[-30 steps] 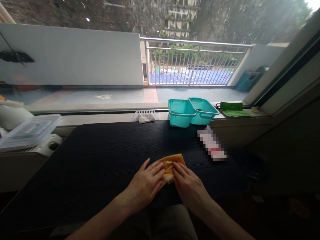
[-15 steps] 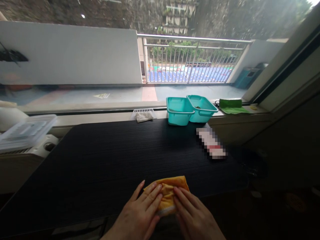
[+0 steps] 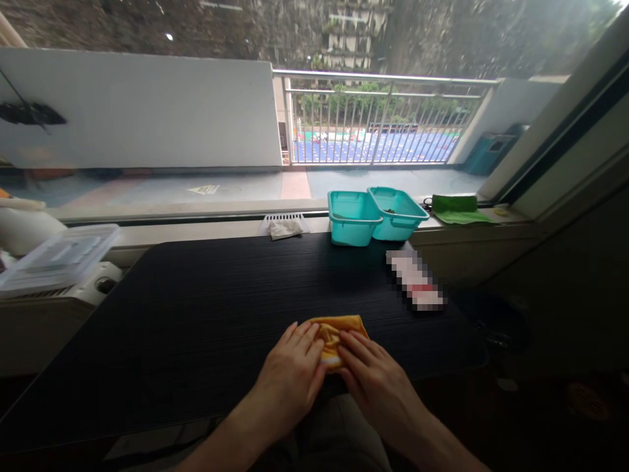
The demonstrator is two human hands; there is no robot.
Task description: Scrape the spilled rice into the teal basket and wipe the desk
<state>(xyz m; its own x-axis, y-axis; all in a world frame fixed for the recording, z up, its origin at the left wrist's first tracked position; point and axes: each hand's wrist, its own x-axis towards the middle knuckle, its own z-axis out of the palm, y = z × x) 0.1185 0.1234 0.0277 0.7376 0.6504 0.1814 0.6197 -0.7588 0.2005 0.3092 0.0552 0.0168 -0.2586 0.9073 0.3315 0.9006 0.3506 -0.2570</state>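
Note:
A yellow-orange cloth (image 3: 344,322) lies bunched near the front edge of the black table (image 3: 206,301). My left hand (image 3: 291,367) grips its left side, fingers close together on top and the thumb at the near edge. On the right side, my right hand (image 3: 376,373) holds the cloth in the same way, fingertips pressing into its folds. Between the two hands the fabric is creased, and a pale strip shows along its near side. The cloth's underside and parts beneath my fingers are hidden.
Two turquoise bins (image 3: 354,219) stand side by side at the table's back edge. A blurred-out pinkish object (image 3: 417,280) lies at the right. Behind are a white slotted tray (image 3: 285,218) and a green cloth (image 3: 458,208). A clear plastic lid (image 3: 61,259) sits at the left.
Both hands and the yellow cloth have moved forward on the table, away from my body. More of my forearms shows now. The camera view has shifted slightly.

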